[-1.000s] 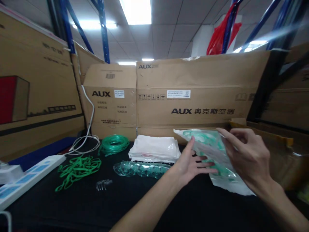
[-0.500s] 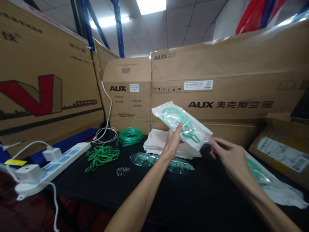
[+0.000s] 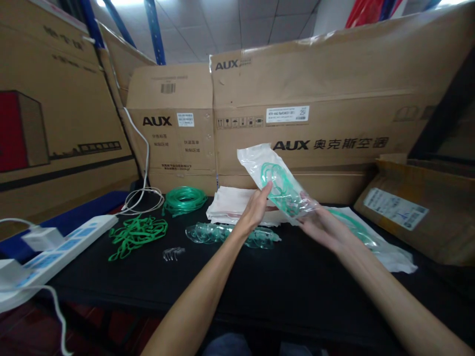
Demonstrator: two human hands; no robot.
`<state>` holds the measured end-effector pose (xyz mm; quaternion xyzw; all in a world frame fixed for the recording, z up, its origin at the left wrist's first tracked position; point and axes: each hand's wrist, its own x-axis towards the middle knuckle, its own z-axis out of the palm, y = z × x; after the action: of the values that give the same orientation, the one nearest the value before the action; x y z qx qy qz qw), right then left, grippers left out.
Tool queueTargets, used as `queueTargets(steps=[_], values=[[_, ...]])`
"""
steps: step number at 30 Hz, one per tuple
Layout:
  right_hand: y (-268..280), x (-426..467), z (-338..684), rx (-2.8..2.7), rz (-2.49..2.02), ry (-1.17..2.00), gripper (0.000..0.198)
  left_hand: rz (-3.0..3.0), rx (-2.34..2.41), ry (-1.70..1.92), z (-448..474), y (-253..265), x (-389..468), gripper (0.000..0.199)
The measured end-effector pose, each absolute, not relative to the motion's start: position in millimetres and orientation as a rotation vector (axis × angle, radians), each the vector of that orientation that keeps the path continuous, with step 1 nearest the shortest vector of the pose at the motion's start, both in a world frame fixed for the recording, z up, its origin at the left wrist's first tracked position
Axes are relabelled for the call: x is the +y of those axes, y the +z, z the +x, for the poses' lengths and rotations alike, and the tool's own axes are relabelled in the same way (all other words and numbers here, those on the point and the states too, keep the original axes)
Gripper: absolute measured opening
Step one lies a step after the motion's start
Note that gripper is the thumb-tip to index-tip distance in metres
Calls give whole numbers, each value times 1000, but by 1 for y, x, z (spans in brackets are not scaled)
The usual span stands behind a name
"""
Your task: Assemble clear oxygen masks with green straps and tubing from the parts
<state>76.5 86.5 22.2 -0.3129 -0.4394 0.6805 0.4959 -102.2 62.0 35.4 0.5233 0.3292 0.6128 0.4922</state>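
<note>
Gripping one clear-fronted pouch (image 3: 279, 177) of green tubing (image 3: 286, 194): left hand (image 3: 257, 208) at its side, right hand (image 3: 319, 223) at its lower end; second pouch (image 3: 380, 247) on black tabletop (image 3: 274, 287).

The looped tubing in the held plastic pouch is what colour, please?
Green looped tubing, clearest in the head view.
</note>
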Motion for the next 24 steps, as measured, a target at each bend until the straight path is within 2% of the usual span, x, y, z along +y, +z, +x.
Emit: queueTargets(steps=[8,14,24], values=[[18,100,92,-1059,-698,1552,8,1224,863,1355,-101,35,58,29],[23,101,91,-1066,-620,1532,10,1132,797,1343,-100,33,59,48],[25,98,93,-1078,-638,1655,18,1071,839,1332,-93,25,61,41]])
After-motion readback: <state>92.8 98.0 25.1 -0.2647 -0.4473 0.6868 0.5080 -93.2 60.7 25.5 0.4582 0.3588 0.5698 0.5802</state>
